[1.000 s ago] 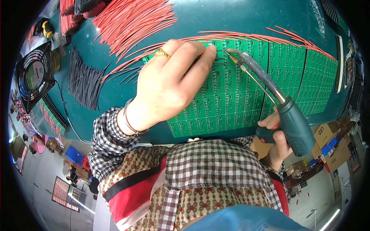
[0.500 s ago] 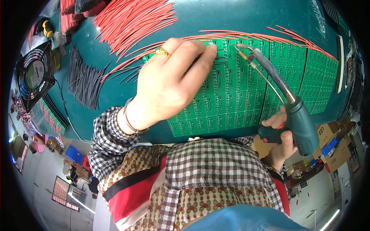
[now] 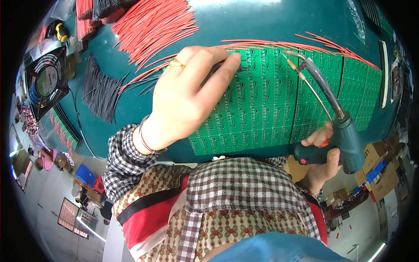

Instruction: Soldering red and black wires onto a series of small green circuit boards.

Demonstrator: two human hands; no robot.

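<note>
Over the green board panel, right hand gripping soldering gun has shifted right; left hand presses open-fingered

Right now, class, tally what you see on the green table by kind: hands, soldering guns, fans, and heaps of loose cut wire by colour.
Hands: 2 (left hand, right hand)
Soldering guns: 1
Fans: 1
Red wire heaps: 1
Black wire heaps: 1
Total: 6
</note>
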